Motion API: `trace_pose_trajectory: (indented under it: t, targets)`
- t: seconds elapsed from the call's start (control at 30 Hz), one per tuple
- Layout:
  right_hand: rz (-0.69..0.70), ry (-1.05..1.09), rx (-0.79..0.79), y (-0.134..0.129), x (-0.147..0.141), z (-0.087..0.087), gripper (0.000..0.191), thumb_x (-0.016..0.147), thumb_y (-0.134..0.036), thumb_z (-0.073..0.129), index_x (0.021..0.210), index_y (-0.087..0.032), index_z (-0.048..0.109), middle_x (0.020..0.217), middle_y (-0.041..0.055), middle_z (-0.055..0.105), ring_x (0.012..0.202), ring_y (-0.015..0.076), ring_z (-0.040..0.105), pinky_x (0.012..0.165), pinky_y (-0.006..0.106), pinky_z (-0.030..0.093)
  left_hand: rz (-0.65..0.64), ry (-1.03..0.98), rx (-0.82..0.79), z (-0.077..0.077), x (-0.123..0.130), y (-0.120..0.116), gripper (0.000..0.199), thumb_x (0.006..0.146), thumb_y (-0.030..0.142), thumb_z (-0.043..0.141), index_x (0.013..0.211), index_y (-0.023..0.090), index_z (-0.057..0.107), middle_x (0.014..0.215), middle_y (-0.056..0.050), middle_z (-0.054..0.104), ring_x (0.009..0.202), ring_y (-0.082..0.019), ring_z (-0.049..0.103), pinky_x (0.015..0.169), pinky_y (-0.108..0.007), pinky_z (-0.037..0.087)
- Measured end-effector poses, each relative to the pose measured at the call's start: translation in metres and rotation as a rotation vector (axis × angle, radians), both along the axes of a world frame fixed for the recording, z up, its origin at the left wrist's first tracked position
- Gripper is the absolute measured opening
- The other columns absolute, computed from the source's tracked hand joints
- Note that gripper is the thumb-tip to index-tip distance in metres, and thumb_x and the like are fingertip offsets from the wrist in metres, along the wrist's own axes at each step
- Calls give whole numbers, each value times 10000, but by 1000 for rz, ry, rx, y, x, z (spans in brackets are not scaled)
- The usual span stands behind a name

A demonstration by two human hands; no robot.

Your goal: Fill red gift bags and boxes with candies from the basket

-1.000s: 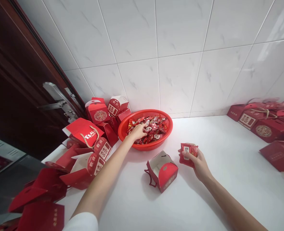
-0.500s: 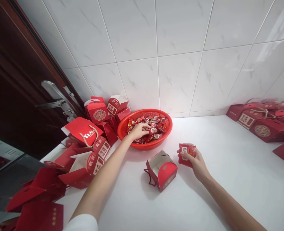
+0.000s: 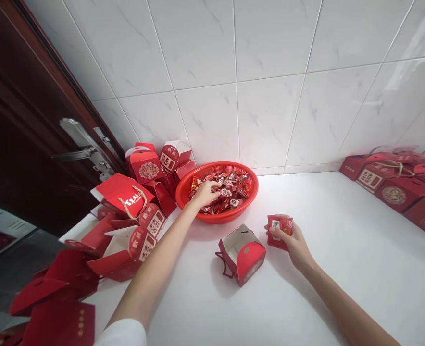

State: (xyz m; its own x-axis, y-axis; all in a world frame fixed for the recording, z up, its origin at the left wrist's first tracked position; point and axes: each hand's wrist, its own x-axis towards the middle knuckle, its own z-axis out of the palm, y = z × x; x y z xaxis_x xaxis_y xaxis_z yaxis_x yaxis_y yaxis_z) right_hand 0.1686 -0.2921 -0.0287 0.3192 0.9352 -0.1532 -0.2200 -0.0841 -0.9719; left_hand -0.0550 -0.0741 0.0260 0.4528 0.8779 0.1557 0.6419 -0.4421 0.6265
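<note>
My left hand [image 3: 205,193] reaches into a red plastic basket [image 3: 219,219] of wrapped candies. Its fingers close on a red candy [image 3: 226,192] with a pale printed patch, lying on top of the heap. Over the white table, my right hand [image 3: 293,242] grips red candy packets [image 3: 275,230] between thumb and fingers; the front one bears a white label, and their number is partly hidden. Between my forearms stands a red gift box [image 3: 246,259], its top open, showing a pale inside. A dark red cord handle hangs on its left side.
Open red gift boxes [image 3: 120,245] crowd the table's left side, some stacked near the wall. Closed red boxes [image 3: 396,194] stand in a group at the right. A white tiled wall [image 3: 270,115] rises behind the basket, and a dark door [image 3: 25,120] with a metal handle is at left.
My left hand has shifted slightly left inside the basket, and the candy at its fingertips has moved with it. My right hand and the open gift box stay in place.
</note>
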Motion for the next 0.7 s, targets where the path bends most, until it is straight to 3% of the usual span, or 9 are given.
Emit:
trace_pose_trajectory:
  t: [0.13, 0.23, 0.43, 0.57, 0.7]
  targets:
    - [-5, -7, -2, 0, -1, 2, 579, 624, -543, 839, 1048, -232, 595, 959, 77, 744, 969, 300, 686, 760, 387, 545, 37, 66, 27, 4, -3, -2, 269, 801, 127, 615, 1033, 147, 750, 1109, -112, 749, 966, -236, 717, 936, -352, 540]
    - [-8, -9, -3, 0, -2, 2, 580, 613, -548, 841, 1036, -231, 600, 948, 80, 746, 962, 303, 690, 754, 386, 547, 15, 145, -13, 10, -9, -8, 249, 797, 119, 575, 932, 169, 779, 963, -82, 780, 912, -232, 724, 874, -321, 545]
    - [-2, 6, -31, 0, -4, 3, 577, 593, -547, 849, 1020, -238, 614, 958, 84, 746, 977, 317, 696, 756, 398, 556, -221, 400, -257, 12, -17, -15, 165, 637, 138, 659, 632, 253, 777, 674, 24, 758, 674, -188, 704, 640, -226, 500]
    - [3, 4, -31, 0, -4, 4, 573, 595, -545, 850, 1023, -239, 624, 967, 83, 743, 969, 318, 703, 761, 406, 560, -263, 499, -292, 5, -12, -8, 151, 600, 208, 674, 689, 263, 782, 741, 17, 776, 675, -195, 690, 611, -226, 476]
    - [6, 1, -34, 1, -3, 3, 584, 594, -542, 854, 1030, -234, 619, 968, 86, 741, 971, 315, 701, 764, 401, 561, -220, 523, -204, -2, -11, 4, 312, 526, 194, 679, 814, 264, 777, 841, -17, 787, 676, -207, 688, 610, -229, 488]
